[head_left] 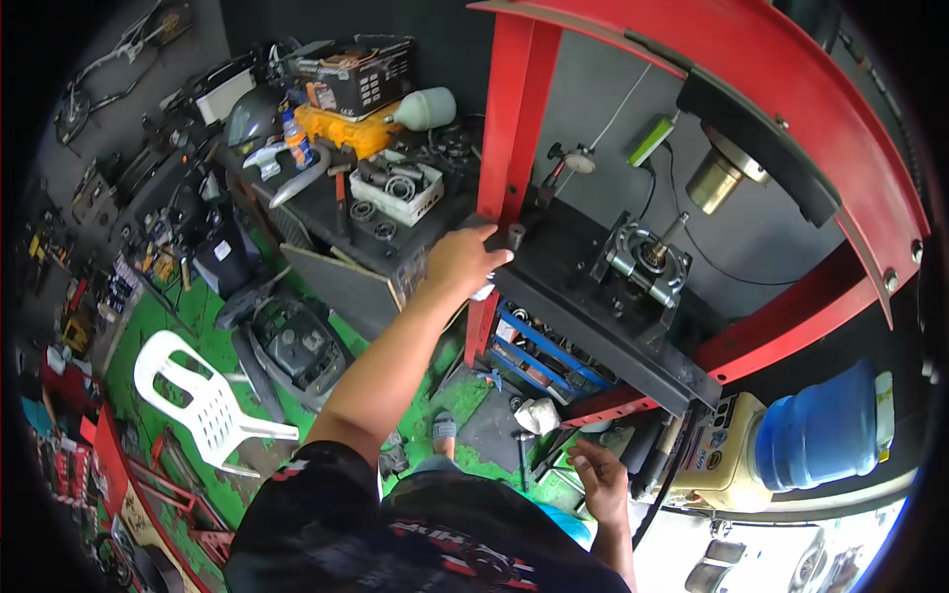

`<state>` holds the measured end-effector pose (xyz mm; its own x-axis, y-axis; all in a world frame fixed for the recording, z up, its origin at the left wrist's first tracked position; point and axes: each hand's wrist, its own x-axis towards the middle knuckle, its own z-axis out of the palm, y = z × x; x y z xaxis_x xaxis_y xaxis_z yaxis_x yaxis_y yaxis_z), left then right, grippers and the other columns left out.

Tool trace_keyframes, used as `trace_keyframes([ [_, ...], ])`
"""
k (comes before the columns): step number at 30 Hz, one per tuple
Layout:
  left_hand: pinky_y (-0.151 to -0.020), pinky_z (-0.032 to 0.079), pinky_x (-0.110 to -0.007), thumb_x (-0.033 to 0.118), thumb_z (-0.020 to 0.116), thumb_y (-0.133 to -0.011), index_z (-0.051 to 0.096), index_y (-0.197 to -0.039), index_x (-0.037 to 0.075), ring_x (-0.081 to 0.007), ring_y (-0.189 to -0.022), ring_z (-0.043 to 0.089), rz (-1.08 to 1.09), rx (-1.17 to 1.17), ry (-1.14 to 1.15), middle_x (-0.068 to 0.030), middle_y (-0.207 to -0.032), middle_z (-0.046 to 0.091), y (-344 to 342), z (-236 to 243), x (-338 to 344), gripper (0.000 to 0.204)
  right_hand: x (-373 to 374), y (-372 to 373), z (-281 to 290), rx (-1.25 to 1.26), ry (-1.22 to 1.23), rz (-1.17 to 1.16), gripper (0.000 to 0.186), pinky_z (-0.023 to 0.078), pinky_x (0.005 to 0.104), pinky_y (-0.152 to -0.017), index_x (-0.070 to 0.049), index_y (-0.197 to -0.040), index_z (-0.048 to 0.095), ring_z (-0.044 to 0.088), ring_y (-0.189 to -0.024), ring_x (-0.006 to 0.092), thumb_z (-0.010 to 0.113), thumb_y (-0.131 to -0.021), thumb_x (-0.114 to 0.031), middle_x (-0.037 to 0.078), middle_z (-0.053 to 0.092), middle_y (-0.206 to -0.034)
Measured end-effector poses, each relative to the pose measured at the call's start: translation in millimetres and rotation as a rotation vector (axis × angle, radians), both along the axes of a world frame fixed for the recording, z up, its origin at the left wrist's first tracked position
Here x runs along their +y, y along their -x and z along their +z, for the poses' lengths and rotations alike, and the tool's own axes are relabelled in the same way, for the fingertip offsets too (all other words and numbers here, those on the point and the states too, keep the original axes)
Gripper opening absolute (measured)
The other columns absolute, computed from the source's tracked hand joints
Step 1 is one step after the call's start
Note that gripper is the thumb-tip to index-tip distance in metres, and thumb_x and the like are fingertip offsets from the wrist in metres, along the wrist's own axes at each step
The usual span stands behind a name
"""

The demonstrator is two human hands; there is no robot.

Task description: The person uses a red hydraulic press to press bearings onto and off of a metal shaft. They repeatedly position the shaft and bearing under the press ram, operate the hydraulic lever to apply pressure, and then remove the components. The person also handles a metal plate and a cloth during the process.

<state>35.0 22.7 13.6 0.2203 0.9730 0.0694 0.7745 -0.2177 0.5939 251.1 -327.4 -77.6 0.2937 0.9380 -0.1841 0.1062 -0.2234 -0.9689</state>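
My left hand [463,260] reaches to the left end of the black press bed [544,301], thumb and forefinger apart, touching near the red upright [509,119]. A small metal cylinder [515,237] stands just beside its fingers; what lies under the palm is hidden. A metal housing with a shaft and bearing [647,262] sits on the bed to the right, below and left of the brass-coloured press ram [714,183]. My right hand [598,479] hangs low at the lower right, fingers loosely bent and apart, with nothing visible in them.
A cluttered dark bench [331,222] holds bearings, a hammer and a yellow case [346,128]. A white plastic chair [188,385] stands at left on the green floor. A water dispenser with a blue bottle [820,435] is at right, a blue tool rack [544,351] under the press.
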Motion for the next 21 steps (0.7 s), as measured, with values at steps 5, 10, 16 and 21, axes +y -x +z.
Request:
trace_keyframes([
  [5, -0.094, 0.057, -0.044, 0.047, 0.082, -0.081, 0.074, -0.128, 0.013, -0.0347, -0.109, 0.072, -0.106, 0.016, 0.023, -0.0173, -0.117, 0.075, -30, 1, 88, 0.059, 48, 9, -10, -0.016, -0.048, -0.202, 0.033, 0.057, 0.0326, -0.087, 0.010, -0.127, 0.064, 0.074, -0.096, 0.0217, 0.067, -0.102, -0.012, 0.018, 0.075, -0.109],
  [10, -0.080, 0.059, -0.041, 0.037, 0.083, -0.084, 0.075, -0.120, 0.006, -0.0283, -0.092, 0.076, -0.156, 0.043, -0.042, -0.0163, -0.104, 0.078, -27, -12, 100, 0.048, 48, 23, -28, 0.041, -0.087, -0.361, 0.034, 0.057, 0.0317, -0.082, 0.008, -0.125, 0.065, 0.073, -0.093, 0.0213, 0.068, -0.101, -0.016, 0.017, 0.076, -0.106],
  [16, -0.054, 0.041, -0.023, 0.024, 0.076, -0.097, 0.074, -0.098, 0.002, -0.0040, -0.063, 0.054, -0.502, -1.150, 0.737, 0.0053, -0.069, 0.058, -28, 3, 121, 0.022, 36, 25, -33, 0.101, -0.109, -0.446, 0.033, 0.056, 0.0301, -0.080, 0.007, -0.125, 0.066, 0.073, -0.092, 0.0192, 0.069, -0.100, -0.015, 0.015, 0.076, -0.106],
  [21, -0.058, 0.046, -0.023, 0.023, 0.076, -0.096, 0.074, -0.103, 0.003, -0.0050, -0.067, 0.057, -0.780, -1.264, 0.734, 0.0041, -0.074, 0.061, -72, 55, 116, 0.021, 37, 6, -20, 0.022, -0.097, -0.357, 0.031, 0.057, 0.0320, -0.086, 0.008, -0.125, 0.065, 0.072, -0.095, 0.0207, 0.067, -0.101, -0.011, 0.017, 0.075, -0.108],
])
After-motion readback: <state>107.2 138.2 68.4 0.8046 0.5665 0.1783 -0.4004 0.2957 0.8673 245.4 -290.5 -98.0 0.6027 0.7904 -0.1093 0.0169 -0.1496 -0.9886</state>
